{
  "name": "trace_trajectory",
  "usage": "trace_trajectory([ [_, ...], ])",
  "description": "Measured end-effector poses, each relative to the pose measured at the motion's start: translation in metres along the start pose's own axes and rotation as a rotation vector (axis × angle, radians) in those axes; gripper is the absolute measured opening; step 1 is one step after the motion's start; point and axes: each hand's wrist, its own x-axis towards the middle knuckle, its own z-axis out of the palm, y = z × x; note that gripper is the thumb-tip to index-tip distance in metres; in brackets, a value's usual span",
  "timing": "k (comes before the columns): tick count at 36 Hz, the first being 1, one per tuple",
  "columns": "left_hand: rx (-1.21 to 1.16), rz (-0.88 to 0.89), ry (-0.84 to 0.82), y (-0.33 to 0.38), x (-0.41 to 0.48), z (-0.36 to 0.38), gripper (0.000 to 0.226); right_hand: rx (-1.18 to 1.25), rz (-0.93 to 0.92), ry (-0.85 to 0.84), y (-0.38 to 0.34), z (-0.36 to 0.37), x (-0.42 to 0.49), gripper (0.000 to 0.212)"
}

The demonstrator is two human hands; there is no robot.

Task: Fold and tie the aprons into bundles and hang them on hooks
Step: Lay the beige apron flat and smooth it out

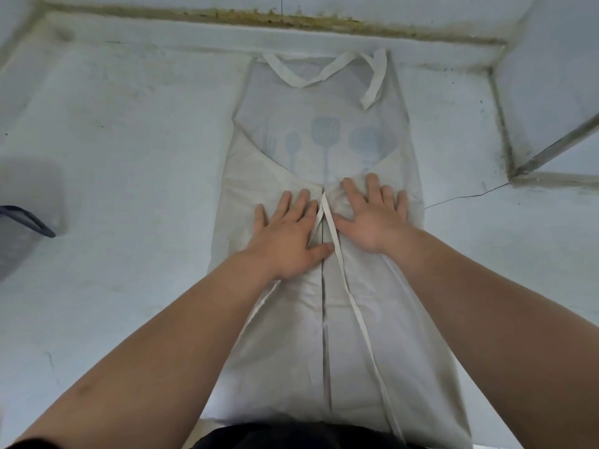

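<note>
apron (285,351) lies under flat hands (288,236) (372,215), dark bin (29,222) well left.

A bare, worn utility room: a white-painted table (129,163) meets the wall (421,11) along a mould-stained seam (291,19).

Light soft, even, cool-toned, moderately bright; source direction not evident. No glare. Shadows faint: a thin dark line along the apron (275,319) centre fold. Wide-angle bending: floor seam (500,124) bows at right. Grey container (22,222) at left edge blurred; whole frame slightly soft.
</note>
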Motion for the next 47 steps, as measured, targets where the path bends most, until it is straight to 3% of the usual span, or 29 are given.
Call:
trace_trajectory([
  [8,0.029,-0.01,0.047,0.003,0.004,0.008,0.078,-0.003,-0.012,0.021,0.004,0.001,0.008,0.074],
  [14,0.149,-0.078,0.015,0.009,0.006,0.015,0.076,-0.057,-0.023,0.061,0.009,-0.001,0.008,0.073],
  [22,0.124,-0.168,-0.019,0.024,0.014,0.008,0.073,-0.13,0.011,0.153,0.038,0.002,-0.019,0.073],
  [26,0.055,-0.223,0.228,0.048,0.004,0.013,0.071,-0.143,0.082,0.117,0.052,0.017,-0.039,0.071],
  [28,0.04,-0.14,0.315,0.059,-0.002,0.014,0.073,-0.12,0.109,0.118,0.055,0.02,-0.04,0.071],
  [31,0.01,0.021,0.221,0.07,-0.013,0.018,0.058,-0.041,0.076,0.109,0.056,0.018,-0.04,0.068],
  [34,0.069,-0.011,0.031,0.068,-0.02,0.034,0.063,0.006,-0.058,0.192,0.06,0.016,-0.048,0.062],
  [38,0.162,-0.047,0.034,0.063,-0.02,0.049,0.066,-0.075,-0.198,0.187,0.074,0.026,-0.071,0.061],
  [47,0.338,-0.125,0.129,0.077,-0.024,0.045,0.062,-0.182,0.131,0.208,0.104,0.037,-0.089,0.053],
])
